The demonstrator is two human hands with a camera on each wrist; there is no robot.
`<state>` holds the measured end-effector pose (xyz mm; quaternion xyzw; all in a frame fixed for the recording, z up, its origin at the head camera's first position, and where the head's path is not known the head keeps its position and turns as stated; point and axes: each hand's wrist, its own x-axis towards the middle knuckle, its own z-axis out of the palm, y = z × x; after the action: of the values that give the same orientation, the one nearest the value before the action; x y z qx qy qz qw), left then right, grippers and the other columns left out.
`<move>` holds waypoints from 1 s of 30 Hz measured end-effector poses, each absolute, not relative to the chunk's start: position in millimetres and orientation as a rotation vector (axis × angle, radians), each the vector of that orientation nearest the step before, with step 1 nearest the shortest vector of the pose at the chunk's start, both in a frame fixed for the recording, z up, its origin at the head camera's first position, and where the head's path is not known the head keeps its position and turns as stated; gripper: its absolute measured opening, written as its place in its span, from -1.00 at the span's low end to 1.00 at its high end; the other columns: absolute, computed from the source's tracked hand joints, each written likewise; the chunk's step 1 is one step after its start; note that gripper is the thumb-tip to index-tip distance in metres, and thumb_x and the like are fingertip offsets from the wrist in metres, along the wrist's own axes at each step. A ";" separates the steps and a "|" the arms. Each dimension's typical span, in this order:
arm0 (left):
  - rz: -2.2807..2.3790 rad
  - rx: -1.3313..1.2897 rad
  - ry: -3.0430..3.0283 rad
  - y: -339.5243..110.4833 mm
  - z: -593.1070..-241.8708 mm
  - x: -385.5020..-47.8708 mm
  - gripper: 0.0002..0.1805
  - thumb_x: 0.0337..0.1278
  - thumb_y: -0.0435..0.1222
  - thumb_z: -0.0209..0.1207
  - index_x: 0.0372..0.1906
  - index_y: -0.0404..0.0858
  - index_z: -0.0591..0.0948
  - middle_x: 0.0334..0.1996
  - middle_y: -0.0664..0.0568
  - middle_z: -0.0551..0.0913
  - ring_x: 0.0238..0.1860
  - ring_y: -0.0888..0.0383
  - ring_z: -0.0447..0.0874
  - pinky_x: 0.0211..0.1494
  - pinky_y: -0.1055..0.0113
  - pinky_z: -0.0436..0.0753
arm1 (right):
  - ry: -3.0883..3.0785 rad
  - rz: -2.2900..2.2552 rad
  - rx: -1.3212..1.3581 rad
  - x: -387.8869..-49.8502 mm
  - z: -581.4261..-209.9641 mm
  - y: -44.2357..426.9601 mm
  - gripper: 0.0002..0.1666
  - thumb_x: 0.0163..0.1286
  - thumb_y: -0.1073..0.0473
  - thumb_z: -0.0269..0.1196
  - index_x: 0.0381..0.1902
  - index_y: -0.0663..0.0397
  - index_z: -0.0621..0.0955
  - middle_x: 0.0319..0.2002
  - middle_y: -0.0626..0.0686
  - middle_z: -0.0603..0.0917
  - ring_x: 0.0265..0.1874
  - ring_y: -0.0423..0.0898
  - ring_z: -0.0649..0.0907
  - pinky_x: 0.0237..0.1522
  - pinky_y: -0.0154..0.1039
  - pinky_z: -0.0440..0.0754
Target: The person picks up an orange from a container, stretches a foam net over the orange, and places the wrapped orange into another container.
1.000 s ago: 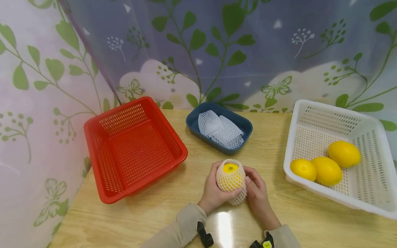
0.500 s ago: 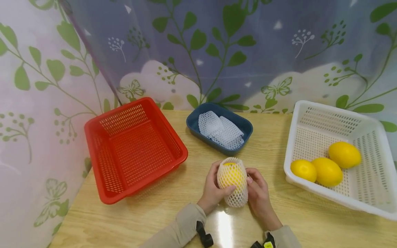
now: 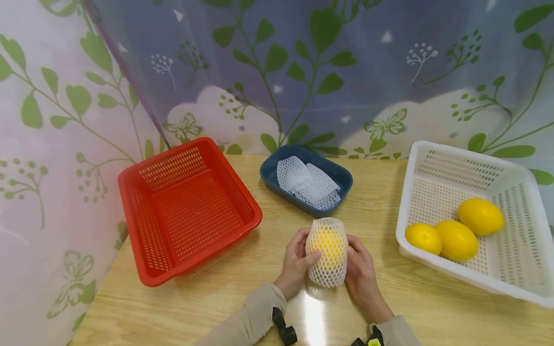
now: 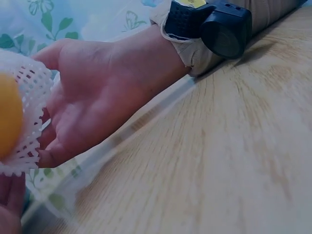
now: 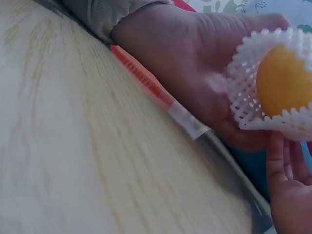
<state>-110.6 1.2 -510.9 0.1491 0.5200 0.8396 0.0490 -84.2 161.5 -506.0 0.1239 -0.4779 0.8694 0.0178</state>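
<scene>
A yellow fruit in a white foam net (image 3: 328,252) is held upright between both hands in the head view, the net reaching past it at both ends. My left hand (image 3: 294,266) grips its left side, thumb across the front. My right hand (image 3: 363,278) holds the right side, its fingers partly hidden behind the net. In the left wrist view, the right hand (image 4: 97,92) has curved fingers against the net (image 4: 34,107). The right wrist view shows the fruit (image 5: 285,83) through the net's open end, with the left hand (image 5: 195,63) behind it.
A red basket (image 3: 253,218) stands at left, with nothing visible inside. Behind the hands, a blue tray (image 3: 270,182) contains folded white foam nets (image 3: 307,182). At right, a white basket (image 3: 472,281) holds three yellow fruits (image 3: 456,240). A patterned curtain (image 3: 242,96) hangs behind the wooden table (image 3: 233,288).
The netted fruit has tilted in the hands: its bare top, visible through the net's upper opening before, is now out of sight behind the mesh. The left thumb has shifted left across the net.
</scene>
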 end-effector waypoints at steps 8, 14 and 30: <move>2.625 0.399 1.605 3.0 -511.7 -112.3 -0.33 -0.03 -0.26 0.36 0.21 -0.43 0.43 0.03 -0.03 0.55 0.08 0.10 0.52 0.22 0.29 0.47 | -1.438 2.676 0.331 -84.7 -505.3 163.5 -0.54 0.50 0.37 -0.27 0.11 0.07 0.51 0.02 0.00 0.54 -0.04 -0.14 0.57 0.00 -0.30 0.58; 2.650 0.358 1.570 4.4 -515.6 -113.2 -0.46 -0.02 -0.34 0.28 0.14 -0.38 0.47 0.01 -0.05 0.57 0.06 0.08 0.54 0.19 0.28 0.50 | -1.372 2.658 0.299 -84.7 -505.0 165.8 -0.53 0.43 0.41 -0.24 0.10 0.10 0.53 0.03 0.03 0.52 -0.04 -0.11 0.55 -0.02 -0.30 0.59; 2.652 0.314 1.374 5.0 -514.9 -112.8 -0.58 0.11 -0.38 0.11 0.12 -0.38 0.48 -0.03 0.00 0.57 0.00 0.14 0.53 0.11 0.33 0.51 | -1.542 2.687 0.223 -85.3 -505.6 166.2 -0.59 0.50 0.24 -0.21 0.19 0.01 0.43 0.10 0.00 0.50 0.01 -0.13 0.52 0.06 -0.28 0.53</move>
<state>-112.8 5.0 -514.9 0.1044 0.4564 0.8809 0.0692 -85.3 166.2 -505.6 0.0718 -0.4964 0.8650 0.0176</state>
